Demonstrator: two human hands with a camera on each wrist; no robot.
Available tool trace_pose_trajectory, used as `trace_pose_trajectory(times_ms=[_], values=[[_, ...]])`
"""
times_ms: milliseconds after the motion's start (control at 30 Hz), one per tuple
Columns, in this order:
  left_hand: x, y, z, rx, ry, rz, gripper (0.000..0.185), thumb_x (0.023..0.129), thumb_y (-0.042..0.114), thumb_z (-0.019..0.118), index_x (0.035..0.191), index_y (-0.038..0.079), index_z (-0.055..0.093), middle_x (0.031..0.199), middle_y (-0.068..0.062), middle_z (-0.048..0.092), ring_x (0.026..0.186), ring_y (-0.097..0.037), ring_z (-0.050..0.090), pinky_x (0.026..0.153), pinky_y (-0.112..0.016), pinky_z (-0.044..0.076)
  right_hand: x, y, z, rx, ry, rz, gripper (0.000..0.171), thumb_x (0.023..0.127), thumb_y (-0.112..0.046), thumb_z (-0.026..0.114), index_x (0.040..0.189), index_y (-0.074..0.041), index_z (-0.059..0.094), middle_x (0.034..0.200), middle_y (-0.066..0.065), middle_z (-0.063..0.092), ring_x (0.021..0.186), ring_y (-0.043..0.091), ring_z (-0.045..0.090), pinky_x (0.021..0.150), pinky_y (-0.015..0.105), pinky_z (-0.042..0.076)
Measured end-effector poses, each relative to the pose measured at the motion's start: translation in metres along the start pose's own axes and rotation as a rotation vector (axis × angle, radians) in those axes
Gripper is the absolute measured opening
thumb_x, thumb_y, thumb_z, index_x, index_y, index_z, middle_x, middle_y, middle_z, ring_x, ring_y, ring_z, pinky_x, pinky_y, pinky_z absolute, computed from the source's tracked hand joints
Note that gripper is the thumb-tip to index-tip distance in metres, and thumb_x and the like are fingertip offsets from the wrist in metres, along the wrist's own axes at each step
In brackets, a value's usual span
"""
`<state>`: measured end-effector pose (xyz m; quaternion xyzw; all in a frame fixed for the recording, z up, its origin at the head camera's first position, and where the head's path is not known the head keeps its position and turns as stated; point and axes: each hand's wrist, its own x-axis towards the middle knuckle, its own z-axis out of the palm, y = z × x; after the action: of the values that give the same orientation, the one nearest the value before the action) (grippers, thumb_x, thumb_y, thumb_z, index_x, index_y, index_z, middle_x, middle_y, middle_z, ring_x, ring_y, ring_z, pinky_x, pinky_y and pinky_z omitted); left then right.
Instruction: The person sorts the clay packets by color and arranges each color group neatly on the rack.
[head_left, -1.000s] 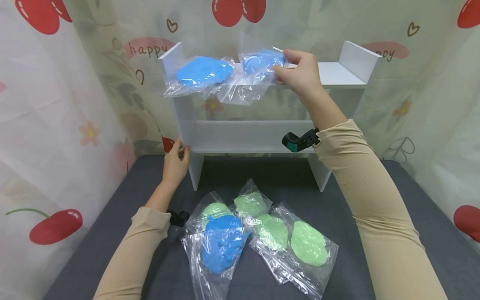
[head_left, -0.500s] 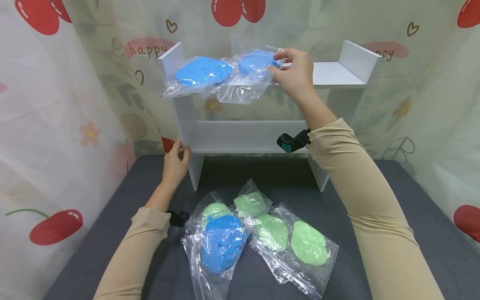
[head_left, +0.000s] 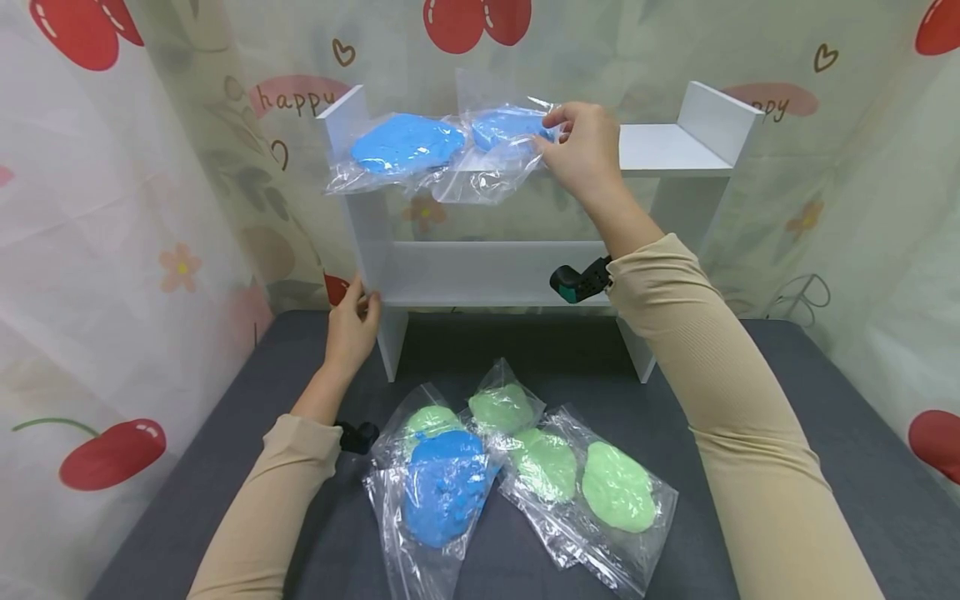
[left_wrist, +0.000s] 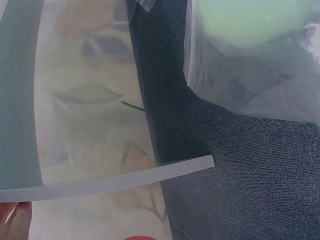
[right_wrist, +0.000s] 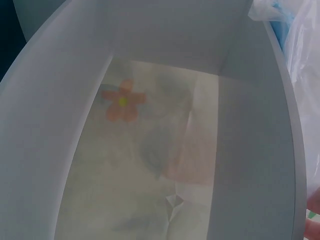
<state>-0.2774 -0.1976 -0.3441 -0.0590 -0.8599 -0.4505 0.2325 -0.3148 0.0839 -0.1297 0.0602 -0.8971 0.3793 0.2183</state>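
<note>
Two hands at work: left hand (head_left: 351, 325) gripping the left leg of the white shelf (head_left: 675, 150), fingers curled round its edge. Up top, first blue bag (head_left: 405, 143) lying flat; beside it, second blue bag (head_left: 504, 133) on the top board, pinched by the right hand (head_left: 585, 150).

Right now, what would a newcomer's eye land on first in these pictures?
Probably the right hand pinching a clear bag of blue dough on the top of the white shelf, beside a second blue bag. Next, the pile of green and blue dough bags on the dark table in front. The left hand holds the shelf's lower left corner.
</note>
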Motion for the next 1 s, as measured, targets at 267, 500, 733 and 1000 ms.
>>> trace_pose_trajectory(times_ms=[267, 500, 733, 1000], values=[[0.0, 0.0, 0.0, 0.0, 0.001, 0.002, 0.048, 0.099, 0.019, 0.042, 0.146, 0.018, 0.033, 0.136, -0.018, 0.051, 0.116, -0.037, 0.058, 0.082, -0.05, 0.052, 0.002, 0.002, -0.002, -0.048, -0.01, -0.014, 0.035, 0.089, -0.02, 0.058, 0.121, -0.005, 0.061, 0.126, 0.013, 0.059, 0.116, 0.024, 0.054, 0.099, 0.033, 0.042], [0.001, 0.0, 0.0, -0.002, 0.005, 0.001, 0.048, 0.099, 0.018, 0.042, 0.146, 0.017, 0.033, 0.136, -0.018, 0.051, 0.115, -0.037, 0.058, 0.083, -0.05, 0.052, -0.002, 0.004, -0.004, -0.004, -0.001, -0.039, 0.033, 0.092, -0.021, 0.055, 0.122, -0.007, 0.06, 0.125, 0.013, 0.06, 0.109, 0.024, 0.057, 0.096, 0.03, 0.045], [0.001, 0.0, 0.0, -0.005, 0.004, 0.001, 0.047, 0.099, 0.018, 0.042, 0.146, 0.017, 0.034, 0.136, -0.018, 0.051, 0.115, -0.037, 0.058, 0.084, -0.05, 0.052, -0.009, 0.01, -0.012, 0.037, -0.001, -0.042, 0.034, 0.091, -0.024, 0.056, 0.122, -0.01, 0.06, 0.123, 0.012, 0.062, 0.102, 0.019, 0.057, 0.09, 0.025, 0.047], [0.001, -0.001, 0.001, -0.006, 0.004, -0.004, 0.049, 0.099, 0.018, 0.042, 0.147, 0.017, 0.032, 0.136, -0.018, 0.051, 0.115, -0.037, 0.058, 0.084, -0.049, 0.052, -0.019, 0.016, -0.019, 0.105, 0.007, -0.046, 0.032, 0.091, -0.025, 0.057, 0.119, -0.01, 0.062, 0.119, 0.012, 0.063, 0.094, 0.014, 0.055, 0.081, 0.02, 0.047]])
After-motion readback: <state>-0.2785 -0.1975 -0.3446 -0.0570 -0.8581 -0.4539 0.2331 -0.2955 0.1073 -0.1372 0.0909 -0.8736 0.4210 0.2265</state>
